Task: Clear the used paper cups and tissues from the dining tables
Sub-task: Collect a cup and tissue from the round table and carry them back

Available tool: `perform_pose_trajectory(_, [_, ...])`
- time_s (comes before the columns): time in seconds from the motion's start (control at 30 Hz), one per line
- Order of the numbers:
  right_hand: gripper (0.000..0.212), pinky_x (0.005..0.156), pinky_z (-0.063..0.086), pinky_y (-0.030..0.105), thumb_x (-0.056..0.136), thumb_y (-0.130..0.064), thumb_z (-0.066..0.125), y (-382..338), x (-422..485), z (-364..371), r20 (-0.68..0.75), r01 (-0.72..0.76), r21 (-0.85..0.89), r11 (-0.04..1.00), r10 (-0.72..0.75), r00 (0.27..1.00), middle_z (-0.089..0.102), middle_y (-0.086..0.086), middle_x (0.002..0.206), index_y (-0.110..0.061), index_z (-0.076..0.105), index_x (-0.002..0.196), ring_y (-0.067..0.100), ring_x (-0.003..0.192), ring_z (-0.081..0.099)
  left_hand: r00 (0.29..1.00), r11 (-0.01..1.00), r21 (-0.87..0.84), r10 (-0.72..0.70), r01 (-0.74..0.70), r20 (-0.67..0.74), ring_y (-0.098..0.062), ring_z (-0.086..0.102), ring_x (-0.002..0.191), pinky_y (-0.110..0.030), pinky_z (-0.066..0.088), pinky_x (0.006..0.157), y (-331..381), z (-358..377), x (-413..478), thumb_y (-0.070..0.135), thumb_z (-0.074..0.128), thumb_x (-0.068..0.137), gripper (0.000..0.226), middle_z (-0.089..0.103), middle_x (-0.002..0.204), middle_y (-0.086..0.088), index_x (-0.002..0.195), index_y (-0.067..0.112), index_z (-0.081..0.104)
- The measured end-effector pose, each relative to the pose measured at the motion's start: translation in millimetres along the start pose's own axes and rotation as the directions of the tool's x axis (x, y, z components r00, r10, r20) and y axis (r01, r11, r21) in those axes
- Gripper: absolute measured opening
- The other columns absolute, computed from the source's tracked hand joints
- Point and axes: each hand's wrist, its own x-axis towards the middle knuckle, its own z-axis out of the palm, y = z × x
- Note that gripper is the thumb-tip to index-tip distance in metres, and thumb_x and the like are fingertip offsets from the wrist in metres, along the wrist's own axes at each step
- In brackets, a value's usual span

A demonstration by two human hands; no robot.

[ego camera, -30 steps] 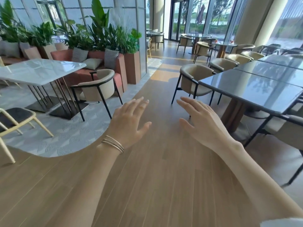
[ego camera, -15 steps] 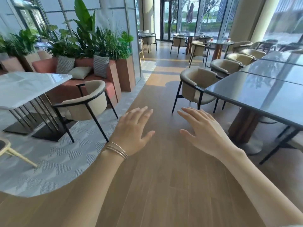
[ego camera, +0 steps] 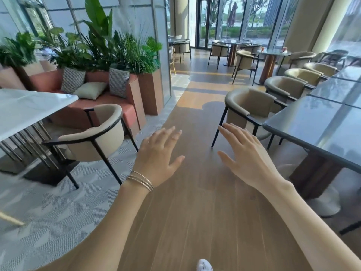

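**Nothing in hand, the cups far down the room**

I stand in a wooden aisle [ego camera: 191, 202] with tables on both sides. On my right runs the long dark table [ego camera: 316, 124]. On my left is the white table [ego camera: 29, 110], of which only a corner shows. Beige chairs [ego camera: 248, 106] are drawn up to both. Farther off, near the glass, is a small round table [ego camera: 273, 53].

My left hand [ego camera: 158, 159], bangles [ego camera: 140, 180] at the wrist, and my right hand [ego camera: 250, 161] are held out in front of me over the aisle, palms down and a little apart. The fingers [ego camera: 170, 133] of both are straight and spread. They grasp nothing and touch nothing.

The only cups [ego camera: 263, 49] I can find are two little red-and-white ones on the round table, one toward each side of its top. They are too small from here to say whether they are paper, but I take them for the used ones. I can make out no tissues anywhere.

So I judge the work hardly begun, or caught between one table and the next. I carry nothing, and those two cups are not yet picked up. I have the whole aisle to walk before I can reach them, and I see no bin or tray to put them in
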Motion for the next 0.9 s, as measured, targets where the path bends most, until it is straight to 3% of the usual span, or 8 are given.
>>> perform_pose_trajectory(0.3, [0.058,0.112,0.020,0.037,0.090,-0.033,0.055,103,203,50,0.015,0.066,-0.038,0.997,-0.066,0.998,0.035,0.004,0.147,-0.017,0.034,0.141,0.022,0.137,0.029,0.996,0.999,0.028,-0.029,0.031,-0.085,-0.025,0.033,0.133,-0.044,0.032,0.101,-61,45,209,0.046,0.048,0.087,0.062,0.036,0.147,-0.004,0.141,0.020,0.034])
perform_pose_trajectory(0.5, [0.056,0.111,0.022,0.040,0.089,-0.029,0.058,145,303,95,-0.052,0.102,0.000,0.995,-0.102,0.993,0.039,0.007,0.144,-0.013,0.038,0.139,0.023,0.136,0.031,0.981,0.999,0.010,0.051,-0.050,-0.188,-0.029,0.048,0.124,-0.048,0.040,0.095,-97,90,303,0.039,0.055,0.084,0.056,0.048,0.138,-0.008,0.133,0.014,0.046])
perform_pose_trajectory(0.6, [0.055,0.112,0.020,0.039,0.089,-0.028,0.058,166,336,139,-0.034,0.096,0.023,0.995,-0.095,0.995,0.041,0.007,0.144,-0.013,0.040,0.138,0.024,0.135,0.033,0.991,0.999,-0.019,0.038,-0.041,-0.126,-0.027,0.045,0.126,-0.047,0.040,0.098,-121,133,337,0.044,0.045,0.086,0.057,0.046,0.140,-0.007,0.135,0.015,0.044])
perform_pose_trajectory(0.77, [0.055,0.110,0.024,0.039,0.088,-0.030,0.058,207,388,230,0.106,0.055,-0.012,0.998,-0.053,0.993,0.045,0.006,0.141,-0.015,0.040,0.138,0.023,0.133,0.037,0.996,0.999,-0.033,0.029,-0.026,0.088,-0.018,0.029,0.135,-0.038,0.024,0.108,-169,219,395,0.050,0.041,0.089,0.061,0.031,0.149,0.004,0.144,0.027,0.027])
perform_pose_trajectory(0.9, [0.055,0.110,0.025,0.039,0.088,-0.030,0.057,231,446,283,0.253,-0.002,-0.023,1.000,0.007,0.967,0.043,0.004,0.142,-0.019,0.039,0.139,0.021,0.134,0.035,0.983,0.995,-0.083,0.074,-0.060,0.168,-0.012,0.036,0.130,-0.030,0.025,0.104,-210,262,458,0.052,0.040,0.089,0.057,0.039,0.144,0.008,0.142,0.030,0.031])
